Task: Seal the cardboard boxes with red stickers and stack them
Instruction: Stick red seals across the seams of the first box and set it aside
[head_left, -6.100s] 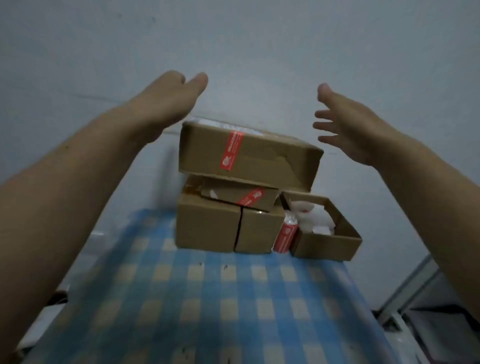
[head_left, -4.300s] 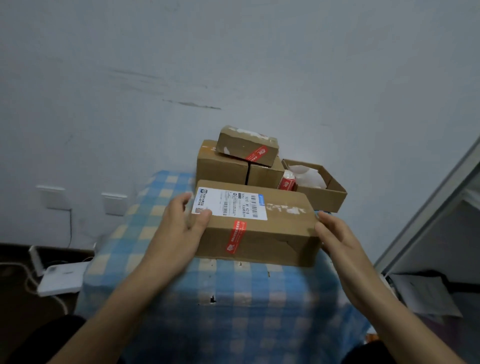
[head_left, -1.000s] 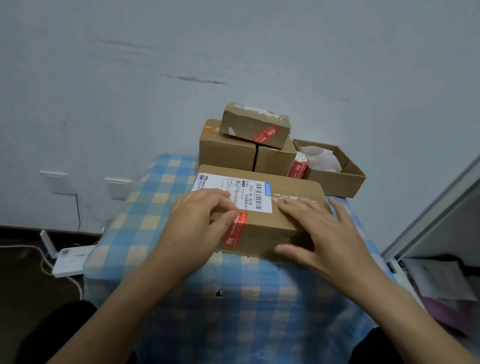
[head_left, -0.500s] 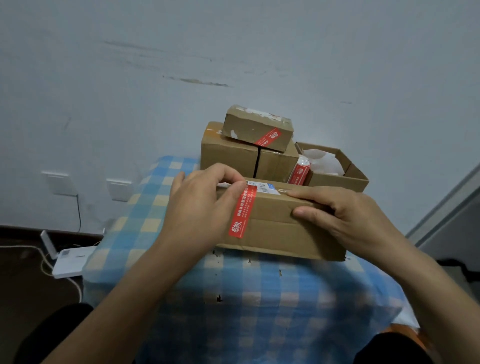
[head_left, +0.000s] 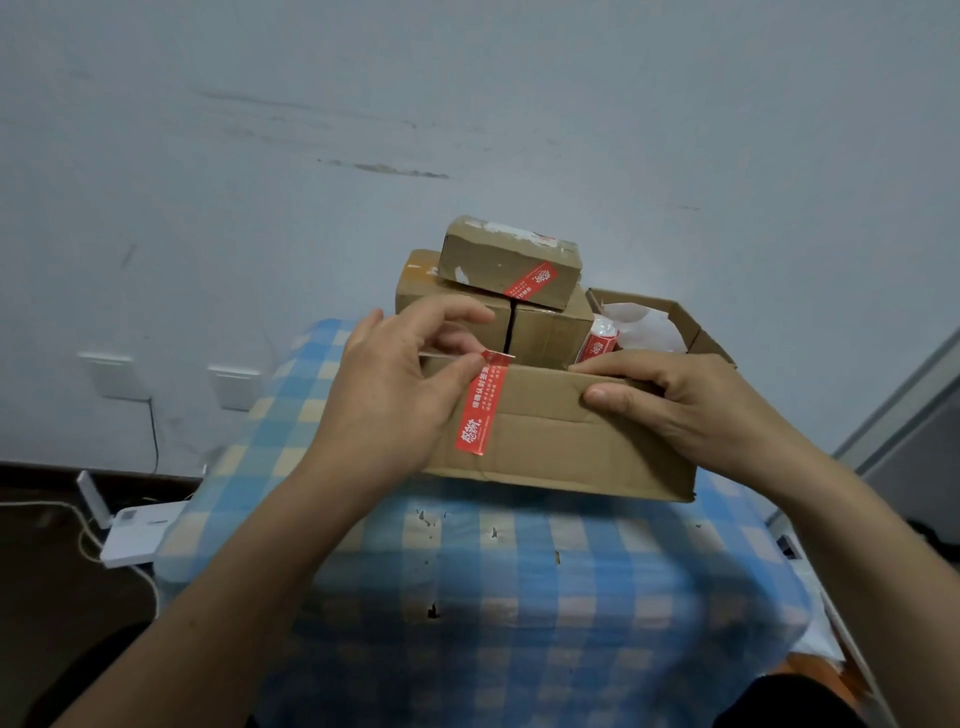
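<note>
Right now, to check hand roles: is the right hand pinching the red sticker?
No, the left hand pinches the red sticker; the right hand grips the top edge of the box.

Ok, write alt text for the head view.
The left hand pinches the top of a red sticker on a cardboard box while the right hand grips its top edge. Smaller boxes are stacked behind, on a checked tablecloth.
</note>
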